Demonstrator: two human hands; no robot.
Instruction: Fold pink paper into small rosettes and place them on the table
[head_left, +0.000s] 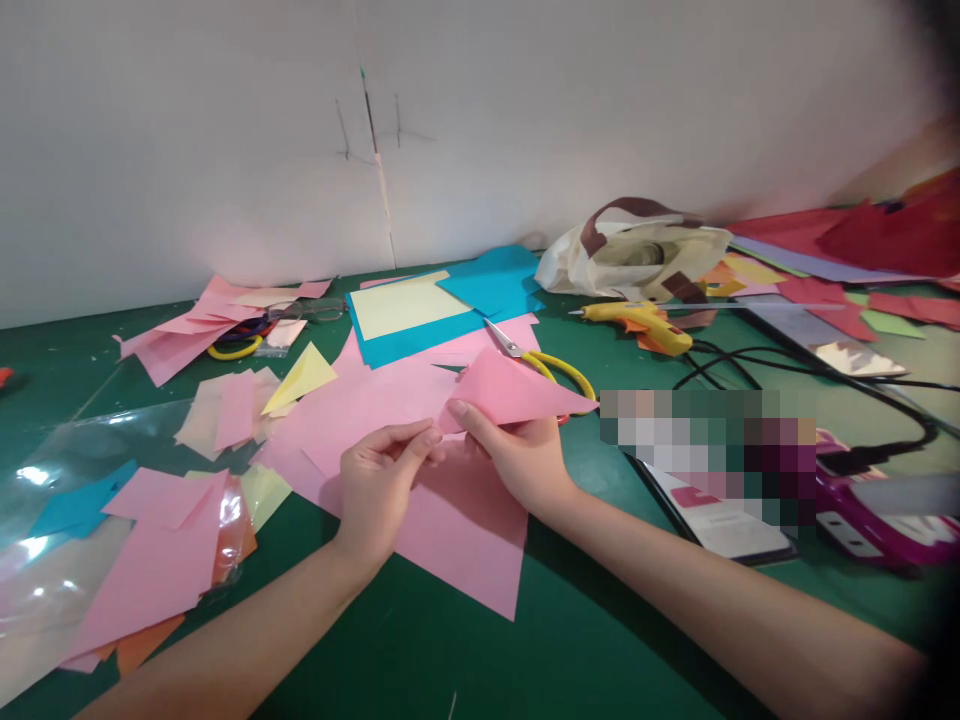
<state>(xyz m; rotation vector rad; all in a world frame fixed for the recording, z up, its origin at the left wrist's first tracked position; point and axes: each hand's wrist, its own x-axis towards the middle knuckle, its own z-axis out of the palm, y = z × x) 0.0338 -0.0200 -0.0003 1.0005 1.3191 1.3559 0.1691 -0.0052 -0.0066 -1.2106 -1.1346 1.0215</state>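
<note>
Between my hands is a folded piece of pink paper (517,388), its pointed end toward the right. My right hand (525,455) grips it, thumb on top and the other fingers underneath. My left hand (382,480) pinches the paper's lower left corner between thumb and fingertips. Below both hands lie large pink sheets (472,530) on the green table. Yellow-handled scissors (559,370) rest just behind the folded paper, which partly covers their handles. Farther back, a pale yellow sheet (409,305) lies on blue sheets (495,280).
At left are a clear plastic bag (45,475) with paper pieces, and a pink paper pile (195,325) over other scissors (236,348). At right are a yellow glue gun (637,325), a cloth bag (562,262), black cables (847,385), a phone (739,535) and a purple power strip (862,515).
</note>
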